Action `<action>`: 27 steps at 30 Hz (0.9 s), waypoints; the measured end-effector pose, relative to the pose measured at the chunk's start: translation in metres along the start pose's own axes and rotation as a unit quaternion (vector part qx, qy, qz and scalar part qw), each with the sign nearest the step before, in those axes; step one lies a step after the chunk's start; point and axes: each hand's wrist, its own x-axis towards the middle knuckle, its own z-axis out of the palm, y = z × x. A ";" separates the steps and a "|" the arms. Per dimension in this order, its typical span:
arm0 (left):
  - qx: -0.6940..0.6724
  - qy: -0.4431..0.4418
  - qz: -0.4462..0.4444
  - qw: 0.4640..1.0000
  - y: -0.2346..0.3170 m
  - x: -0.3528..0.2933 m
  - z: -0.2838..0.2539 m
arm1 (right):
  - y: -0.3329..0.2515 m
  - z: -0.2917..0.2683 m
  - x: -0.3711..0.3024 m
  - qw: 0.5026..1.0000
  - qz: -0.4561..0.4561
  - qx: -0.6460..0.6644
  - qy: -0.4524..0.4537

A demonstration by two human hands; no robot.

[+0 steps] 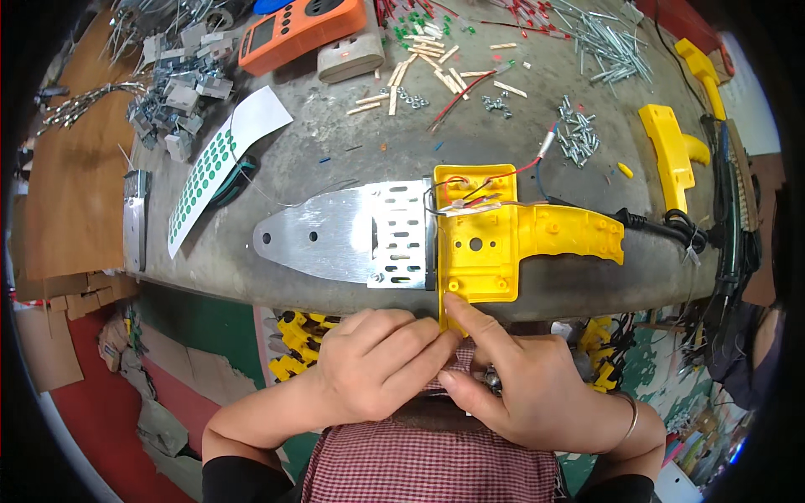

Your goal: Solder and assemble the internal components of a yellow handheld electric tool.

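A yellow plastic housing half (503, 277) with a handle lies open-side up near the table's front edge. Its wires show inside, and a pointed metal heating plate (335, 230) with a slotted bracket (398, 239) extends leftward from it. A narrow yellow strip (444, 312) runs from the housing's near edge down to my hands. My left hand (381, 365) is closed at the strip's lower end; its fingertips hide what they grip. With its index finger stretched, my right hand (532, 381) touches the strip near the housing. Small shiny metal pieces (492, 381) show within its curled palm.
Loose screws (579, 134), long bolts (612, 50) and pale sticks (419, 67) lie behind the housing. An orange meter (293, 38) stands farther back. Yellow housing pieces (668, 155) and a coiled black cable (688, 230) are at right, a sticker sheet (218, 163) at left.
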 end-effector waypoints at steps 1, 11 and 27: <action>0.001 0.011 0.019 1.000 -0.004 0.002 0.003 | -0.002 -0.002 0.001 1.000 0.003 -0.011 -0.005; -0.078 0.031 -0.066 0.994 -0.009 0.005 0.011 | 0.002 -0.045 -0.013 0.889 0.294 0.346 -0.056; -0.052 0.061 -0.146 0.986 0.004 0.012 0.020 | 0.000 -0.059 0.059 0.974 -0.133 -0.182 0.010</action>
